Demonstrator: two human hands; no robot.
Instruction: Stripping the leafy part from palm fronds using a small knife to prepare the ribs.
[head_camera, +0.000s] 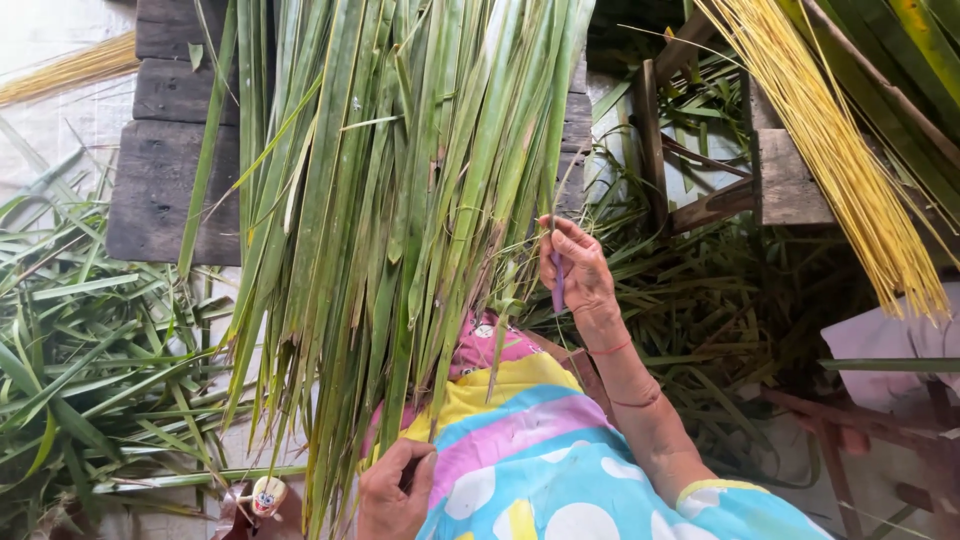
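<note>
A large bundle of long green leaves was hung down over the lap, its lower tips spread just above the colourful dress. The right hand was clenched around a purple-handled tool at the bundle's right edge, touching the outermost leaves. The left hand was closed on the leaf tips at the bottom. Loose cut leaves were piled on the floor to the left, and yellow strips were hung at the upper right over a wooden frame. Little open room was left around either hand.
</note>
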